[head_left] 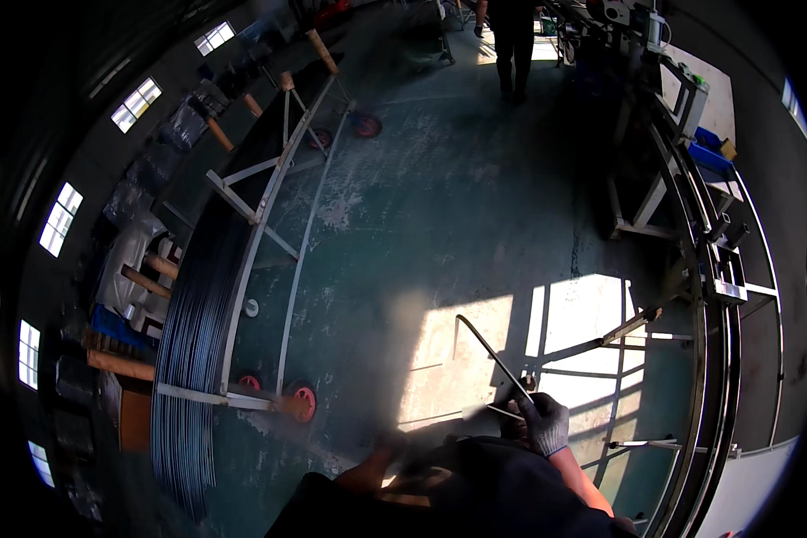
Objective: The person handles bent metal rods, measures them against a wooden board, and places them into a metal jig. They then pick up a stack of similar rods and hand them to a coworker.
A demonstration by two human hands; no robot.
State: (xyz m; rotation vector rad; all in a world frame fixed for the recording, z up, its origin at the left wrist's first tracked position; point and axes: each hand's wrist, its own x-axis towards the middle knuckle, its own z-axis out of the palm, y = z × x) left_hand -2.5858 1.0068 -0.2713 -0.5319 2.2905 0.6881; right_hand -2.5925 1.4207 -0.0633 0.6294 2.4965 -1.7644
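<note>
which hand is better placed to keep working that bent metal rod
Right, probably. The gloved right hand already grips the bent metal rod at its lower end. The left hand is blurred, low beside the body and apart from the rod.

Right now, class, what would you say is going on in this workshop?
A person's gloved right hand grips a thin bent metal rod above the green floor. The left hand is blurred, so what it holds is unclear. A wheeled cart loaded with long rods stands at left, a metal frame at right, and another person stands far off.
</note>
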